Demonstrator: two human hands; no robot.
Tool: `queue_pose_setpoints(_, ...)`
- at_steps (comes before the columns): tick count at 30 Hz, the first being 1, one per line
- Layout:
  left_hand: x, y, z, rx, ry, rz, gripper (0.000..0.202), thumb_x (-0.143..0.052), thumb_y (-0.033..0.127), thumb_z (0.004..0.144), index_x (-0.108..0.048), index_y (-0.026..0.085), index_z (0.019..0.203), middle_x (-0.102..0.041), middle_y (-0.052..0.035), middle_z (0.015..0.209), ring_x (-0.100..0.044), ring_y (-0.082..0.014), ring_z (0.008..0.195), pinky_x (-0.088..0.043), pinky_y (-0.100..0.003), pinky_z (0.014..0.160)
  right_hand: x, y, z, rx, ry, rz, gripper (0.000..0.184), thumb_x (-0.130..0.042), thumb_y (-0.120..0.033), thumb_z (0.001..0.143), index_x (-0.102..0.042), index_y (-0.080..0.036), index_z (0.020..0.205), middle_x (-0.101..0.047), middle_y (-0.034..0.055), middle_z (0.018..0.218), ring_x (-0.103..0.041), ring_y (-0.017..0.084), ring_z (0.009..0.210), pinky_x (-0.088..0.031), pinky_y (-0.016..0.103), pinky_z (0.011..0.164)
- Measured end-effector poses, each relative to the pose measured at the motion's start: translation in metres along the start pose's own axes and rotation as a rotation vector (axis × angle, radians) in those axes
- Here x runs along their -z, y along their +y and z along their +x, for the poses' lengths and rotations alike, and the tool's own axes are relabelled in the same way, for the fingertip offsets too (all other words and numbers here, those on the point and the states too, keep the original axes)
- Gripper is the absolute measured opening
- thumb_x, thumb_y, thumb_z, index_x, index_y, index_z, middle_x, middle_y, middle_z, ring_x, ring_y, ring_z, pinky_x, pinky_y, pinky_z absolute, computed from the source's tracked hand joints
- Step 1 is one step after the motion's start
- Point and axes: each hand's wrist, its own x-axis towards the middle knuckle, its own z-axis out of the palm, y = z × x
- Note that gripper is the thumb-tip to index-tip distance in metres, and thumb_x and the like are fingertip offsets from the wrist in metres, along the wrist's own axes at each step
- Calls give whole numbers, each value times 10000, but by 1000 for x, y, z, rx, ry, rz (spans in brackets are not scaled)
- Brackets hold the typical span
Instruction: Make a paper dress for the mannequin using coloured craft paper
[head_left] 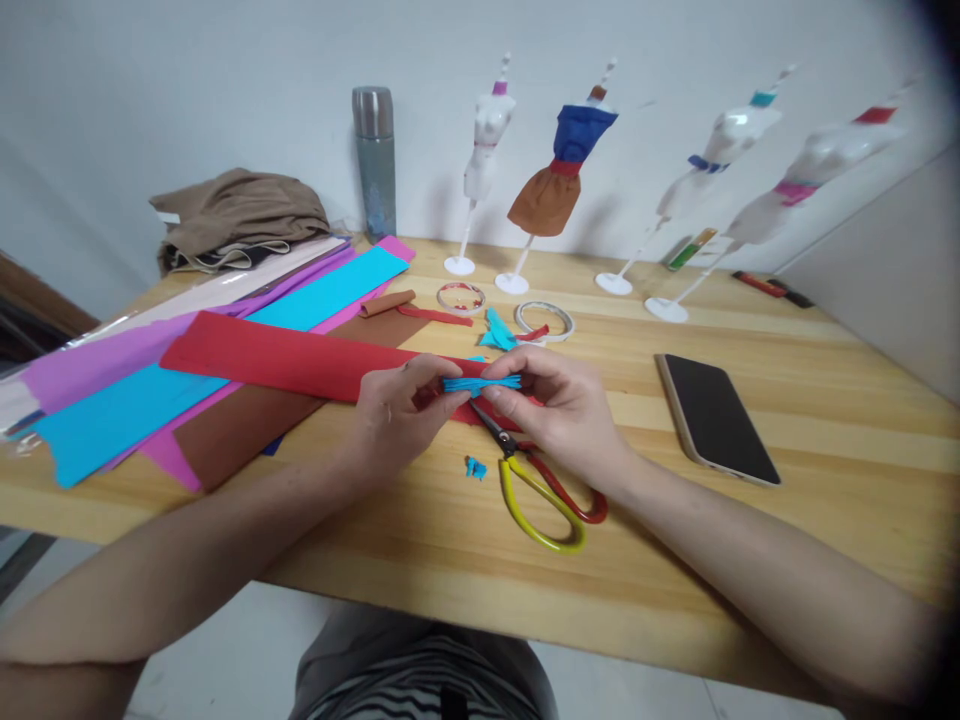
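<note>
Between my two hands is a small folded stack of blue crepe paper (482, 384), its layered edges facing me. My left hand (405, 405) pinches its left end between thumb and fingers. The right end is pinched by my right hand (559, 400). Beneath them lie scissors (541, 490) with one yellow and one red handle, the blade tips partly hidden. Small blue paper scraps (475, 467) rest left of the scissors. A long red crepe strip (300, 358) runs behind my left hand. A crumpled blue piece (496, 330) lies just beyond my fingers.
Blue, purple and brown paper sheets (127, 420) spread at left beside brown cloth (240, 215). A bottle (376, 165) and several mini mannequins (566, 165) stand at the back. Two tape rolls (545, 306) lie in front of them. A phone (716, 415) is at right.
</note>
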Motion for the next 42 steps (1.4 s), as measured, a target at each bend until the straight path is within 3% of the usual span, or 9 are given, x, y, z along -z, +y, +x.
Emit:
queue_pose_setpoints(3, 1, -1, 2, 84, -36, -33, 56, -743, 229, 834, -702, 192, 828, -696, 33, 638, -598, -82, 539, -488, -166, 531, 1, 1, 0, 39, 22, -27, 84, -696, -306, 842, -679, -235, 800, -658, 2, 732, -558, 153, 642, -454, 311, 603)
queue_pose_setpoints(7, 0, -2, 1, 22, -32, -79, 444, -842, 270, 750, -711, 200, 1169, -800, -70, 1069, -697, -113, 725, -575, -196, 641, 0, 0, -1, 39, 15, -43, 59, -692, -270, 846, -669, -237, 803, -670, 7, 747, -572, 155, 656, -462, 304, 606)
queue_pose_setpoints(9, -1, -1, 0, 22, -69, -120, 503, -863, 292, 727, -712, 199, 1198, -792, -90, 1138, -723, -133, 792, -592, -209, 675, -1, -2, -2, 25, -7, -35, 68, -694, -272, 851, -668, -232, 803, -669, 10, 738, -561, 152, 637, -447, 301, 584)
queue_pose_setpoints(13, -1, 6, 1, 182, -149, -200, 157, -797, 280, 777, -769, 172, 888, -778, -26, 757, -676, -115, 630, -547, -196, 594, -2, -3, -3, 13, -54, 9, 71, -692, -291, 839, -682, -224, 819, -657, 5, 729, -549, 142, 608, -431, 301, 567)
queue_pose_setpoints(15, 1, 10, 4, 325, -196, -289, 117, -772, 277, 781, -739, 167, 759, -708, 3, 604, -633, -104, 545, -520, -194, 542, -1, -3, -3, -15, -63, 49, 78, -707, -298, 819, -686, -224, 835, -651, -2, 724, -547, 137, 598, -427, 296, 556)
queue_pose_setpoints(21, 6, 15, 13, 580, -291, -564, 172, -816, 296, 727, -711, 159, 722, -694, 3, 576, -640, -107, 504, -533, -202, 516, -1, -6, 0, -187, -108, 263, 201, -774, -360, 771, -646, -224, 848, -591, -49, 598, -497, 105, 504, -380, 256, 477)
queue_pose_setpoints(30, 7, 13, 12, 572, -308, -588, 216, -807, 350, 767, -720, 155, 737, -715, -11, 613, -636, -101, 509, -537, -202, 511, 2, -4, 6, -271, -157, 386, 304, -848, -422, 715, -643, -223, 822, -601, -70, 551, -526, 88, 449, -423, 240, 453)
queue_pose_setpoints(35, 5, 12, 11, 570, -282, -529, 252, -832, 347, 733, -746, 153, 869, -705, 0, 606, -644, -114, 503, -533, -210, 501, -1, 0, 1, -198, -109, 245, 214, -808, -367, 756, -662, -227, 828, -575, -63, 554, -497, 103, 468, -391, 253, 457)
queue_pose_setpoints(42, 1, 4, 4, 340, -235, -267, 118, -730, 289, 810, -750, 172, 807, -663, 21, 546, -601, -98, 499, -492, -190, 518, -3, 4, -3, -109, -103, 101, 159, -744, -365, 795, -681, -235, 864, -653, 0, 716, -579, 161, 611, -486, 314, 564)
